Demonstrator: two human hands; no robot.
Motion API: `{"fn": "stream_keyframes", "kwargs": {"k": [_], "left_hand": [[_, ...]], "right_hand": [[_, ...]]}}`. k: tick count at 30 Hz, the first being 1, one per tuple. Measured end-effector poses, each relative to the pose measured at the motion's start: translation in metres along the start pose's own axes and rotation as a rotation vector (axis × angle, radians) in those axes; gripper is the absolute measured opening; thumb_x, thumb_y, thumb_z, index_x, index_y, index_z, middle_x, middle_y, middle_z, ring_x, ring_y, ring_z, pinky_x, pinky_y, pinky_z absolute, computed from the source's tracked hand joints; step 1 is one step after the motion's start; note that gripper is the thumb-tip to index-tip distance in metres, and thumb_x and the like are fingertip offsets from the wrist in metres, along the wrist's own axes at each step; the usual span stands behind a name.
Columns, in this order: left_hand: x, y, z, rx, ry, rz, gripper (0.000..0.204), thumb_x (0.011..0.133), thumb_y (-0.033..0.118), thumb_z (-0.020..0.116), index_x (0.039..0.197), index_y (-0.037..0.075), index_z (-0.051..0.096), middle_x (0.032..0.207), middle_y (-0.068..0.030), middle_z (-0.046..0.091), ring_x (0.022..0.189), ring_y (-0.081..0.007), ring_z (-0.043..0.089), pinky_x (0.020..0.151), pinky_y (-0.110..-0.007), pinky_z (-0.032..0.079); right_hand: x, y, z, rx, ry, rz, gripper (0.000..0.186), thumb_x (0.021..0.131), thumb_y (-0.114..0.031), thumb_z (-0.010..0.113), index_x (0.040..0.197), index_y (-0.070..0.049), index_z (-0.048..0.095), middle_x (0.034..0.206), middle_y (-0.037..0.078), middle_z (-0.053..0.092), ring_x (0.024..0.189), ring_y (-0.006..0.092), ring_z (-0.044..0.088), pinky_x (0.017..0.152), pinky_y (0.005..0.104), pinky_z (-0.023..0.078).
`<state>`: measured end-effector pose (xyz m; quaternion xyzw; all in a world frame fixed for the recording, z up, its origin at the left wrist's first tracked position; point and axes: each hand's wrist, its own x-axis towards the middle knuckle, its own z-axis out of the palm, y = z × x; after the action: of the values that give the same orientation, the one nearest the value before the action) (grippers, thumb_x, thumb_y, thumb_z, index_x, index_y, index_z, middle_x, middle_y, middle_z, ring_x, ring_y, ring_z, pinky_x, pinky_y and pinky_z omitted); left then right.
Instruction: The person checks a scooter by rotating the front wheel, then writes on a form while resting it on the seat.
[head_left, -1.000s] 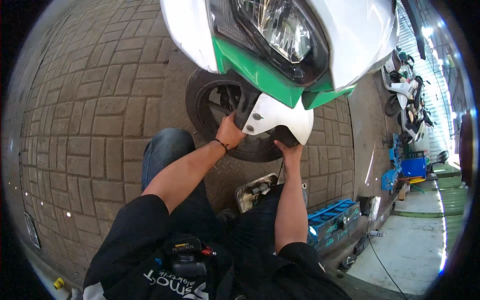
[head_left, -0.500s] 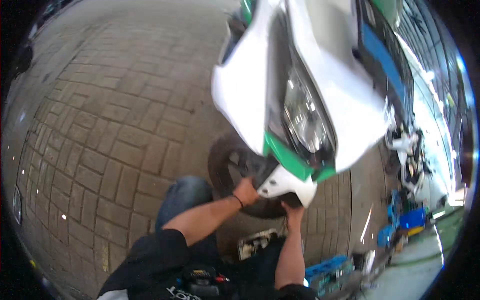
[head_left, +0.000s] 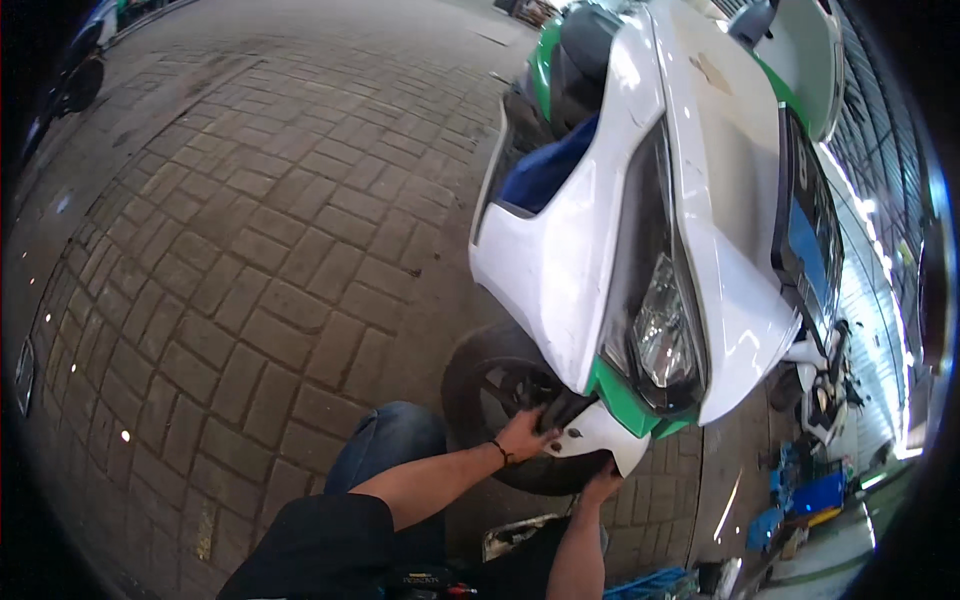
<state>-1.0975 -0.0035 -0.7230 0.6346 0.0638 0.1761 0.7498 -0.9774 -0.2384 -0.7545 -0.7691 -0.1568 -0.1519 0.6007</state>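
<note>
A white and green scooter (head_left: 560, 255) stands before me, its front wheel (head_left: 470, 385) close to my knees. Over the tyre sits a white front fender (head_left: 612, 432) with dark bolt holes in its side. My left hand (head_left: 522, 437) is closed at the fender's left side, its fingertips by the holes; whether they pinch anything small is hidden. On the fender's right lower edge, my right hand (head_left: 602, 484) grips with fingers partly tucked out of sight. The headlight (head_left: 665, 335) and a green trim piece (head_left: 612, 392) lie just above.
A tray of parts (head_left: 515, 537) rests on the brick paving (head_left: 270, 290) below the wheel. To the right are blue bins (head_left: 818, 493), another white scooter (head_left: 825, 400) and a blue rack (head_left: 650, 583). Dark cloth or a bag (head_left: 550, 170) sits in the footwell.
My view has shifted, so the scooter and both hands appear lower and farther right. More of the scooter's seat and footwell shows. Both hands stay at the fender.
</note>
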Motion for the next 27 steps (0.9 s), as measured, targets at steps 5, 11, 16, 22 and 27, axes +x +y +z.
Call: {"fn": "stream_keyframes", "kwargs": {"k": [5,11,16,22,27], "left_hand": [[0.007,-0.009,0.018,0.233,0.280,-0.028,0.067,0.087,0.046,0.056,0.120,-0.012,0.051,0.098,-0.0297,0.062,0.091,-0.0416,0.059,0.085,-0.045,0.044],[0.005,0.015,0.029,0.174,0.261,-0.043,0.067,0.089,0.047,0.051,0.120,-0.013,0.050,0.097,-0.0327,0.060,0.095,-0.0469,0.056,0.085,-0.049,0.042],[0.008,0.004,0.020,0.275,0.361,0.003,0.064,0.090,0.046,0.050,0.119,-0.011,0.052,0.101,-0.0334,0.059,0.096,-0.0467,0.057,0.087,-0.049,0.042],[0.010,0.009,0.024,0.255,0.357,0.009,0.060,0.089,0.042,0.053,0.117,-0.011,0.053,0.095,-0.0329,0.061,0.091,-0.0470,0.058,0.081,-0.048,0.046],[0.007,0.008,0.031,0.299,0.409,0.061,0.058,0.088,0.039,0.055,0.116,-0.012,0.053,0.093,-0.0328,0.061,0.088,-0.0477,0.058,0.079,-0.048,0.047]], "right_hand": [[0.003,0.021,0.000,-0.203,-0.018,-0.182,0.061,0.092,-0.049,0.050,0.108,0.009,0.054,0.105,0.026,0.059,0.098,0.0342,0.057,0.078,0.0449,0.045],[-0.004,0.032,-0.014,0.108,0.142,0.151,0.050,0.094,-0.035,0.055,0.116,0.010,0.050,0.108,0.022,0.060,0.097,0.0324,0.059,0.081,0.0403,0.048],[-0.005,-0.009,0.001,-0.427,0.059,-0.004,0.050,0.094,-0.034,0.054,0.115,0.011,0.051,0.111,0.026,0.059,0.098,0.0353,0.059,0.082,0.0436,0.047],[0.001,0.007,-0.009,-0.429,-0.023,-0.066,0.048,0.094,-0.034,0.052,0.113,0.010,0.054,0.111,0.024,0.059,0.097,0.0357,0.059,0.083,0.0432,0.047],[-0.001,0.004,-0.004,-0.210,-0.020,-0.162,0.053,0.095,-0.041,0.048,0.110,0.010,0.055,0.106,0.024,0.061,0.092,0.0340,0.060,0.079,0.0436,0.047]]}}
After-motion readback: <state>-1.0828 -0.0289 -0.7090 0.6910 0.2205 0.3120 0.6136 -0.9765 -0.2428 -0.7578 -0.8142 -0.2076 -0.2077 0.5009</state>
